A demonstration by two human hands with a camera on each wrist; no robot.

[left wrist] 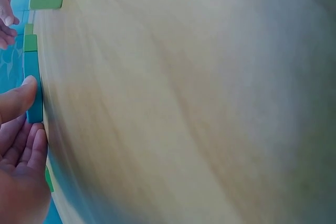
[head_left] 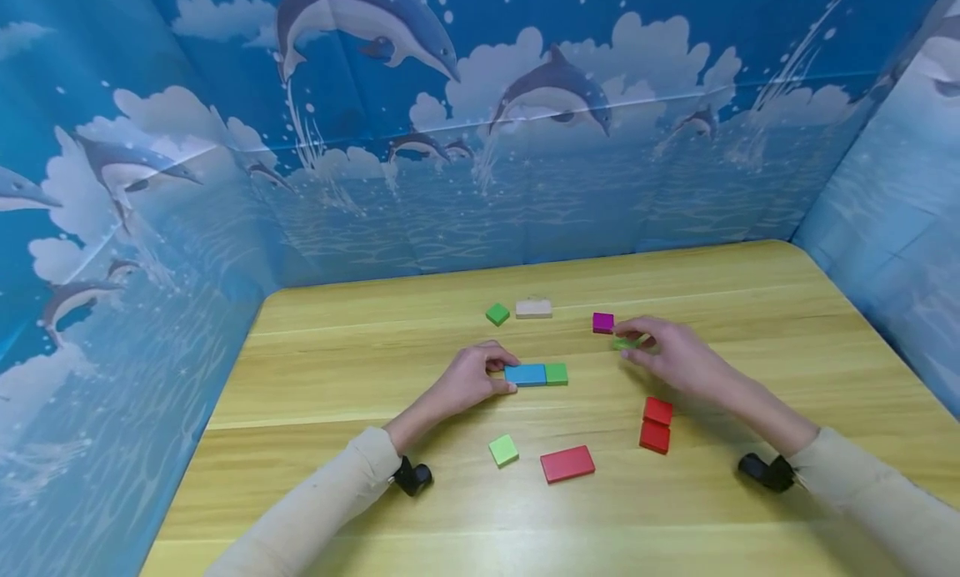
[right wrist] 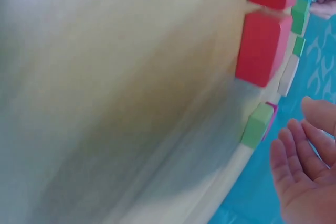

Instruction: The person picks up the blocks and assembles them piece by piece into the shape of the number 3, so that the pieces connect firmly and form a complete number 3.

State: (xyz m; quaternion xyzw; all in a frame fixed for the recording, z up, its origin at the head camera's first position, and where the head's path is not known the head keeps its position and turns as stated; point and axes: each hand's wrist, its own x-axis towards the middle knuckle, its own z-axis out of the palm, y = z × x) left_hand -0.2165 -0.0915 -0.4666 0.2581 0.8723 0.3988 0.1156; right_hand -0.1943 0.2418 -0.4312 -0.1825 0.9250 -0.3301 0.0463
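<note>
Left grip in the head view is narrow, thumb and fingers pinching the left end of the blue block, which lies on the desk end to end with a green square; a twist of that pinch could skew the pair or part them. Right grip stands wider, thumb and forefinger about a light-green block just beside the purple block; a fingertip reaching too far could knock the purple one askew. Two red squares lie between the wrists, where a low sweep of the right one might brush them. From the left wrist, the thumb rests along the blue block with fingertips at its end; how firmly they press I cannot tell. From the right wrist, the fingers are parted and a gap shows between them and the light-green block, so nothing is held; closing off-centre could shove it into the purple block behind.
</note>
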